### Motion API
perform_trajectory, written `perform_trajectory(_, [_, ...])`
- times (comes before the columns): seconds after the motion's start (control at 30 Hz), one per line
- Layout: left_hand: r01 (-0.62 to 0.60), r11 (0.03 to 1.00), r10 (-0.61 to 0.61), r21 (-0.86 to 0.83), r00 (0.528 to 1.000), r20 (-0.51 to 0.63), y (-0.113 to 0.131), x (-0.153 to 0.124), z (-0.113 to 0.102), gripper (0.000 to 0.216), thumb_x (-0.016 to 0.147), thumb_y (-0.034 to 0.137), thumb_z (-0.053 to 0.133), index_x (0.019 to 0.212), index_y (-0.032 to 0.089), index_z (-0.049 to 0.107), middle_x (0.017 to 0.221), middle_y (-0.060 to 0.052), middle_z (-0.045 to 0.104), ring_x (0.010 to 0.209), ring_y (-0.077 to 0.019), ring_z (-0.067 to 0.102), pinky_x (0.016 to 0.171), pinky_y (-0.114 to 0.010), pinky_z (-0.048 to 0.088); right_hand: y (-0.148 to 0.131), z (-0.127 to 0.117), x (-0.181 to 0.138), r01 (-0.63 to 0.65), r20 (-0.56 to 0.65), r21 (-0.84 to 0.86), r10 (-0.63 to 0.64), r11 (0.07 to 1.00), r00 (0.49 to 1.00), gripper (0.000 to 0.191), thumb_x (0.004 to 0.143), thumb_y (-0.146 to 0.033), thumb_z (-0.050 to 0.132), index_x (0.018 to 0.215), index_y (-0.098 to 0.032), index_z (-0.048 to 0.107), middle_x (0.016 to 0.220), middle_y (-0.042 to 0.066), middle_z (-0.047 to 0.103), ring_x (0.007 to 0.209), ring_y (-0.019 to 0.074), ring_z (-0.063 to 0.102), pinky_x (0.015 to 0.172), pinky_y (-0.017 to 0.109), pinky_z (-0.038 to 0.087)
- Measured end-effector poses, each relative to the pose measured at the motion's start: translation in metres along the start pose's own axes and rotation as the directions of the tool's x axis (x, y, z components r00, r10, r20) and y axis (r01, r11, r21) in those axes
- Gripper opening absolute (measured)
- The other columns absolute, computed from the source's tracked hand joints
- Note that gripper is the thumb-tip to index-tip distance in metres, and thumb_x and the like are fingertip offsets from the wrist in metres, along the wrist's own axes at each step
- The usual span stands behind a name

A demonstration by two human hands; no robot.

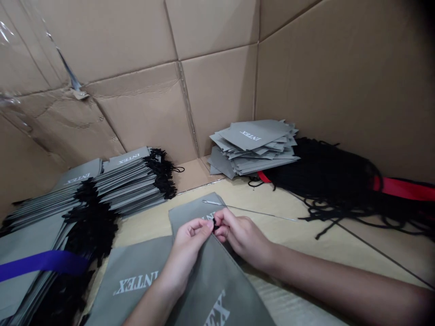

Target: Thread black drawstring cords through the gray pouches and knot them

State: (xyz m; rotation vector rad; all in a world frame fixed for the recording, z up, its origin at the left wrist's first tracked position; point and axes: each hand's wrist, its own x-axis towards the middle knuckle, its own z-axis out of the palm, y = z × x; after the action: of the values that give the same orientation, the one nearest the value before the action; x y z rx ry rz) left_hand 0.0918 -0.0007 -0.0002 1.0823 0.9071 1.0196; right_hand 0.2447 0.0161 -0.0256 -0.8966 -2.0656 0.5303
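My left hand (190, 242) and my right hand (238, 235) meet over a grey fabric bag (210, 276) printed with white INTEX lettering. Both pinch a small black cord end (214, 223) between their fingertips at the bag's upper part. A thin metal rod (248, 209) lies on the table just beyond my fingers, its tip over the bag's top edge. A second grey INTEX bag (132, 280) lies flat to the left under my left forearm.
Stacks of grey bags with black cords (125, 181) sit at the left, with a purple strap (41, 262) across them. A loose pile of grey bags (253, 147) and a heap of black cords (326, 181) with a red strap (404, 189) lie at the right. Cardboard walls (217, 68) enclose the table.
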Motion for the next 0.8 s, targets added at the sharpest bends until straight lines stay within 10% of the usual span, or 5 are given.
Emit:
perform_trajectory(0.43, [-0.087, 0.992, 0.066, -0.09, 0.975, -0.214, -0.004, -0.005, 0.002, 0.025, 0.06, 0.032, 0.078, 0.069, 0.011, 0.067, 0.063, -0.002, 0.067, 0.057, -0.0079, 0.055, 0.056, -0.016, 0.039, 0.023, -0.006, 0.012, 0.45, -0.053, -0.442, -0.524, 0.776, 0.85, 0.005, 0.09, -0.016, 0.047, 0.089, -0.018, 0.051, 0.066, 0.0, 0.067, 0.059, 0.0117, 0.063, 0.059, 0.022, 0.044])
perform_trajectory(0.8, [-0.031, 0.988, -0.007, -0.153, 0.969, -0.245, -0.013, -0.003, 0.0, 0.026, 0.056, 0.028, 0.08, 0.073, 0.014, 0.067, 0.067, 0.0, 0.069, 0.058, -0.0086, 0.058, 0.058, -0.017, 0.042, 0.014, -0.013, 0.014, 0.485, 0.143, -0.575, -0.502, 0.659, 0.853, 0.023, 0.093, -0.02, 0.039, 0.081, -0.018, 0.059, 0.065, 0.002, 0.066, 0.057, 0.0144, 0.058, 0.058, 0.027, 0.04])
